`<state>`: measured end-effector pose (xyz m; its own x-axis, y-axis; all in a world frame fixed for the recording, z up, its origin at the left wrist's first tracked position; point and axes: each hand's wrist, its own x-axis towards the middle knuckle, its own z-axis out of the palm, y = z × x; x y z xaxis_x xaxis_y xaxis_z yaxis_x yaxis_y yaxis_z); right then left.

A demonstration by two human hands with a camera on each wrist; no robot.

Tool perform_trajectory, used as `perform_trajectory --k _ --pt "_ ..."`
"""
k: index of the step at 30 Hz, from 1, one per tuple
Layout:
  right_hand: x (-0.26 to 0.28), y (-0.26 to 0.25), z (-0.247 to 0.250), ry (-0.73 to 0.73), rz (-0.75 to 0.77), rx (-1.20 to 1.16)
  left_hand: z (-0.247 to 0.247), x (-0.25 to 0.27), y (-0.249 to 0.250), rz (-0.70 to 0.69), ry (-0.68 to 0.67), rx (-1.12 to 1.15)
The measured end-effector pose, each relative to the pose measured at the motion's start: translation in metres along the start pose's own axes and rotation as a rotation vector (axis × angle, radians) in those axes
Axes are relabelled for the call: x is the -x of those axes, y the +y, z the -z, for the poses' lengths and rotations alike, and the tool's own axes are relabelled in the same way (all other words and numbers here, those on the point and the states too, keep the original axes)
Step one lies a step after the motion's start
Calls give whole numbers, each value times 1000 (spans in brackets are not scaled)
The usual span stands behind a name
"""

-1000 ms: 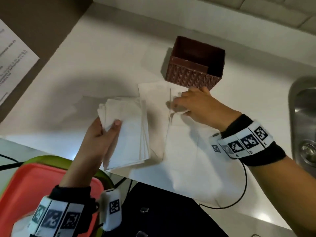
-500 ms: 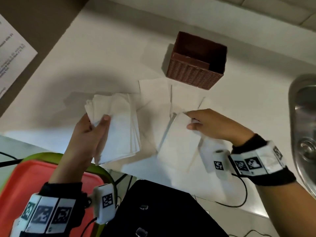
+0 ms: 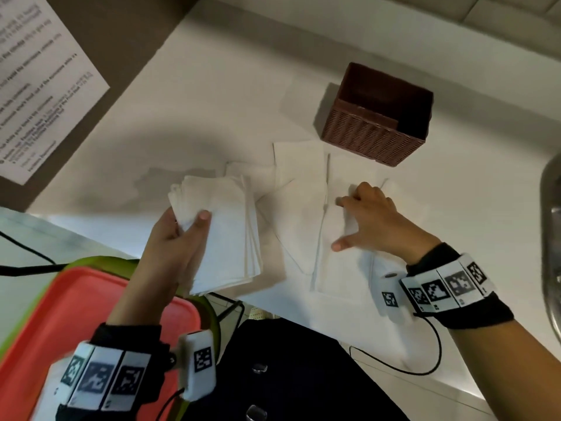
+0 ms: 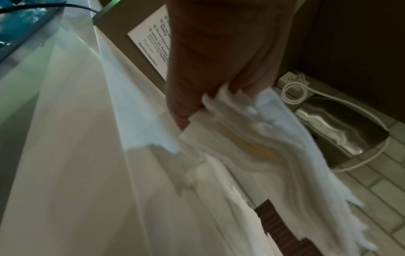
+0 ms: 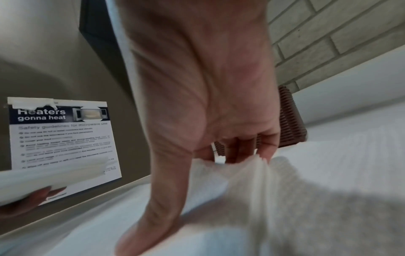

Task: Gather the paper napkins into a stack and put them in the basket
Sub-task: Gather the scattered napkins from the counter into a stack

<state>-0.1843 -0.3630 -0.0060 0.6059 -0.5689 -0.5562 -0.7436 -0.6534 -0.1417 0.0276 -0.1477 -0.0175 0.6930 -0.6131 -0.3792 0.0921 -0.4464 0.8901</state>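
Observation:
My left hand (image 3: pixel 194 223) grips a stack of white paper napkins (image 3: pixel 226 235) above the counter's near edge, thumb on top; the left wrist view shows the stack's fanned edges (image 4: pixel 274 138). Loose napkins (image 3: pixel 300 189) lie overlapped on the white counter in front of the brown wicker basket (image 3: pixel 376 123), which looks empty. My right hand (image 3: pixel 341 223) is on these loose napkins. Its fingers curl into a bunched fold of one napkin (image 5: pixel 243 171), while the thumb presses flat on the paper. The basket (image 5: pixel 290 121) stands just beyond the fingers.
A red tray (image 3: pixel 60 314) on a green one sits below the counter edge at left. A steel sink (image 3: pixel 552 226) is at the far right. A printed notice (image 3: pixel 36 86) hangs on the dark wall at left. A black cable (image 3: pixel 425 363) runs along the counter's near edge.
My right hand drew back from just in front of the basket toward me, pulling a napkin along. The left hand kept hold of the stack and shifted slightly left.

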Motion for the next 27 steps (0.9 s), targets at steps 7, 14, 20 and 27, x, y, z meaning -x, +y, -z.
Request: perform_trajectory --k 7,14,20,27 --pt "16 -1 44 -6 248 -244 3 -1 -7 18 18 18" --pt "-45 -69 61 -124 460 10 12 5 -8 44 53 62" --pt "-74 -84 30 -97 453 218 16 12 -10 91 85 91" --pt "-56 -71 48 -81 535 142 24 14 -11 125 131 142"
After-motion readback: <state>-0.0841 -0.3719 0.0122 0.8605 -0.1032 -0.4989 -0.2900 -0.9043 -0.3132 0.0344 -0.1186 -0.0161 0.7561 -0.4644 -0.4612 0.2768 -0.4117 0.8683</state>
